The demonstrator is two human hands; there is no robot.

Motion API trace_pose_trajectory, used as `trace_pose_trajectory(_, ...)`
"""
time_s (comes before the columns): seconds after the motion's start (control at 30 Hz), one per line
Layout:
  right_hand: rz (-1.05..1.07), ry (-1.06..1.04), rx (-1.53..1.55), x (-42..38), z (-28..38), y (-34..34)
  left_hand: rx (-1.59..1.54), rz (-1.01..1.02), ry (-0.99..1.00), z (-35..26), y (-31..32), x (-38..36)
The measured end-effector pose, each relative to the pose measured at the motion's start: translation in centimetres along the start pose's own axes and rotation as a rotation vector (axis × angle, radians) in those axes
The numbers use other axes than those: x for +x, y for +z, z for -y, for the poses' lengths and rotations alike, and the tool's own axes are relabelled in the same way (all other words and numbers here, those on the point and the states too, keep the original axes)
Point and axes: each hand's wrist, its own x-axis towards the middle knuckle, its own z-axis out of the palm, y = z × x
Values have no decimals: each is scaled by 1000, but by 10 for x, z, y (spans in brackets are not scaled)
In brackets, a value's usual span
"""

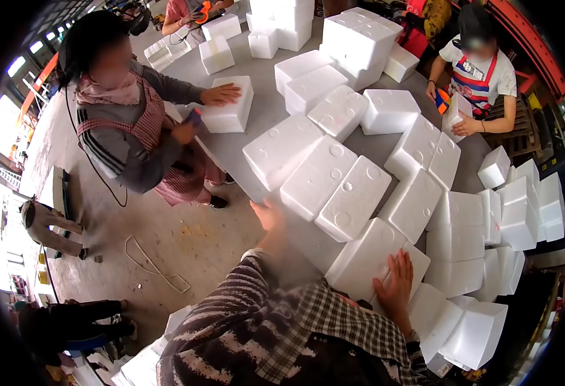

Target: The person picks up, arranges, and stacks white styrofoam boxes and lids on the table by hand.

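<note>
Left hand (269, 215) at the near-left edge of the table (230, 154), thumb and fingers apart, nothing seen in it; blur around the wrist, can't tell if it touches the edge. Right hand (395, 283) open, fingers spread, palm down on the top of a white foam box (354, 260), pressed on, not gripped. That box sits at the near side of the table, right of the left hand.

Just beyond it, a long box (412, 204); to its far left, two boxes side by side, the left one (316, 178) and the right one (353, 199), round marks on top. More white boxes spread over the middle, with a tall stack (358, 48) at the far side and a crowded group (456, 225) on the right. Some boxes (475, 331) are tilted near right.

Left side: person in checked apron (134, 122), one hand flat on a box (230, 106), a blurred blue item at the other. Far right: person in striped shirt (482, 80) with an orange and blue tool (443, 101) against a box (457, 116). Far left: another orange tool (203, 11) in a person's hand. Pale loop (147, 267) on the floor (186, 264), left.
</note>
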Motion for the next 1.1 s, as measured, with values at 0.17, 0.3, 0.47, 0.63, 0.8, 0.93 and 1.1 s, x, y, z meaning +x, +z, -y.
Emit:
trace_pose_trajectory(0.17, 1, 8, -1, 0, 1, 0, 120, -16, -23, -15, -7, -5)
trace_pose_trajectory(0.3, 29, 40, -13, 3, 6, -5, 115, 68, -177, -55, -26, -22)
trace_pose_trajectory(0.47, 15, 27, -16, 1, 2, -2, 134, 62, -203, -63, -29, -27)
trace_pose_trajectory(0.63, 30, 40, -13, 0, 3, -4, 129, 50, -195, -58, -27, -26)
trace_pose_trajectory(0.8, 21, 32, -18, 0, 3, -4, 146, 49, -190, -58, -27, -25)
trace_pose_trajectory(0.93, 20, 43, -6, 2, 4, -5, 147, 39, -167, -52, -23, -22)
trace_pose_trajectory(1.1, 10, 44, -6, 2, 5, -5, 190, 0, -116, -34, -12, -14)
